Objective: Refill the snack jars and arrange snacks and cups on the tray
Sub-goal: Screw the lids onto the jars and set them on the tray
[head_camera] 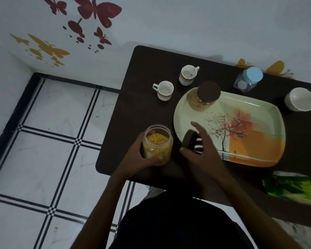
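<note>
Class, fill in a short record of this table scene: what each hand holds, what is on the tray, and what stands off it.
left hand: grips open jar of yellow snack
right hand: holds brown lid
on tray: brown-lidded jar
off tray: two cups, blue-lidded jar, white bowl
</note>
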### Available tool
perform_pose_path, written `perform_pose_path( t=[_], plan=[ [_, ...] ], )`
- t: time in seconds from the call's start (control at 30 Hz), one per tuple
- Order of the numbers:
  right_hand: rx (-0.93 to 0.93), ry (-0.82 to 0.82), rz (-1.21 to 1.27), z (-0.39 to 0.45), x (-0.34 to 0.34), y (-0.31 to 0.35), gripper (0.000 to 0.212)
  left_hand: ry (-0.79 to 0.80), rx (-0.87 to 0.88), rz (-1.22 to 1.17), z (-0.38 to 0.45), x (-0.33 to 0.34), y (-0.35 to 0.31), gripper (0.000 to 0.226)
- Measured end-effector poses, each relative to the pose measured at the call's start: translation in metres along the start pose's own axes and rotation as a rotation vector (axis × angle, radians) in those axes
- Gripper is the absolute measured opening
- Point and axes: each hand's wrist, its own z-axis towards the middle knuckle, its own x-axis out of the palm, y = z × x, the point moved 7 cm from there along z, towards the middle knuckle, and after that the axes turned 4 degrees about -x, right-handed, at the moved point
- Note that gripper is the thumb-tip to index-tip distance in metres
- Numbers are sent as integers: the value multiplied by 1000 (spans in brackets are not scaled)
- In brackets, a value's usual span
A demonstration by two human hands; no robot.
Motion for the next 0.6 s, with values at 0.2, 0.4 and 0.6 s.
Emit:
perform_pose_path(
  t=[0.2, 0.4, 0.6],
  plan=[
    [-238, -92, 252, 2, -49, 59, 43, 143, 66, 63, 9, 45, -33, 84],
    [-350, 71, -123, -16, -68, 69, 37, 222, 140, 155, 17, 86, -57, 82],
    [-279, 357, -363, -27, -94, 70, 82, 277, 190, 216, 18, 104, -67, 90]
  ],
)
